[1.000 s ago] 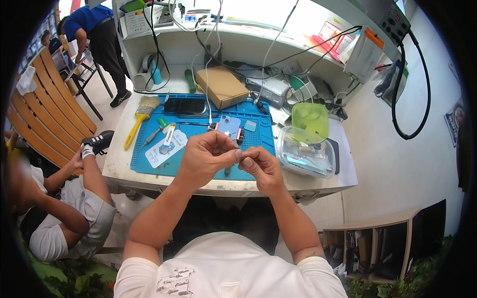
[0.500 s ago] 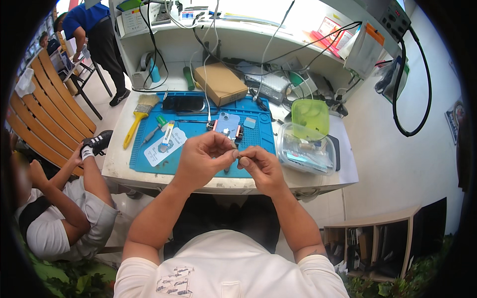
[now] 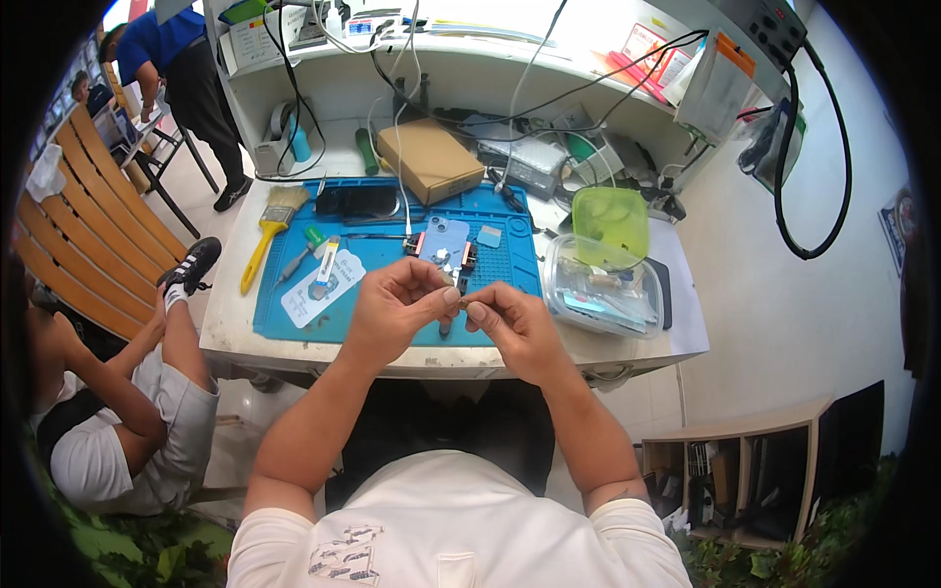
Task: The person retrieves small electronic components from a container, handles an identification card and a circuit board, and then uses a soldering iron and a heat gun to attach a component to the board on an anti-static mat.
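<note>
My left hand (image 3: 397, 309) and my right hand (image 3: 510, 325) meet over the front edge of the blue work mat (image 3: 294, 323). Their fingertips pinch one tiny part (image 3: 461, 300) between them; it is too small to tell what it is. Just beyond my hands, an opened light blue phone (image 3: 441, 243) lies on the mat with small parts beside it. A dark phone (image 3: 355, 201) lies at the mat's back left.
A yellow-handled brush (image 3: 267, 230), a white card (image 3: 323, 286) and small tools lie on the mat's left. A cardboard box (image 3: 429, 160) sits behind. A clear plastic box (image 3: 603, 289) with a green lid (image 3: 611, 223) stands right. A seated person (image 3: 127, 392) is at my left.
My two hands have stayed together over the mat's front edge, with only slight shifts of the fingers. The seated person at my left has moved a little.
</note>
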### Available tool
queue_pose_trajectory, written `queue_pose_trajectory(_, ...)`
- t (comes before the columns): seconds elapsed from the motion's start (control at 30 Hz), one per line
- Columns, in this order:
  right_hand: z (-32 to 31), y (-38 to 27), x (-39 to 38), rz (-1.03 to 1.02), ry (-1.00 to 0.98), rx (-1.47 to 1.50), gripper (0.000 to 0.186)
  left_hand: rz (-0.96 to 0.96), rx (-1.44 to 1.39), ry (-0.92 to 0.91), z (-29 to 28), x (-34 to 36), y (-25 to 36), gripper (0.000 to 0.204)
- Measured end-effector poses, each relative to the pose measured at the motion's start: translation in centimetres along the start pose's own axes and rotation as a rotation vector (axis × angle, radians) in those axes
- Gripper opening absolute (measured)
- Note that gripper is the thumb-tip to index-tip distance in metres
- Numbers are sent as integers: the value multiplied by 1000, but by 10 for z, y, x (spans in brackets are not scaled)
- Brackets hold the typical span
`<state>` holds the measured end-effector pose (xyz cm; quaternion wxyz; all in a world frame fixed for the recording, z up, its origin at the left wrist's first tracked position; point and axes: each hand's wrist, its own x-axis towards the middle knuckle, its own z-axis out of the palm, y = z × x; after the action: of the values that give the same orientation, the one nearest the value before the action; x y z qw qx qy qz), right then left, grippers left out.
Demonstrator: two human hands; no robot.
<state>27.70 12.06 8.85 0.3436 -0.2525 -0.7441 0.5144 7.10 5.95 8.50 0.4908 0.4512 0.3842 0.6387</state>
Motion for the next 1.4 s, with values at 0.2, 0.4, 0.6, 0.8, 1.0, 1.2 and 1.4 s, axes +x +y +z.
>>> queue_pose_trajectory(0.2,-10,0,6,82,-106,155,24,211,96,-130,-11,1,0,13)
queue_pose_trajectory(0.4,-12,-5,5,146,-167,192,28,315,235,-218,-18,3,1,19)
queue_pose_trajectory(0.6,-14,-6,4,158,-191,182,27,314,278,-237,-18,4,1,19)
queue_pose_trajectory(0.8,-14,-7,4,160,-206,162,26,317,295,-244,-19,3,0,19)
queue_pose_trajectory(1.0,-16,-7,4,163,-218,143,26,295,265,-238,-17,3,-2,18)
queue_pose_trajectory(1.2,-16,-6,4,159,-224,147,26,262,205,-234,-17,2,-5,18)
queue_pose_trajectory(1.4,-16,-8,2,171,-238,157,25,254,189,-257,-18,0,-6,18)
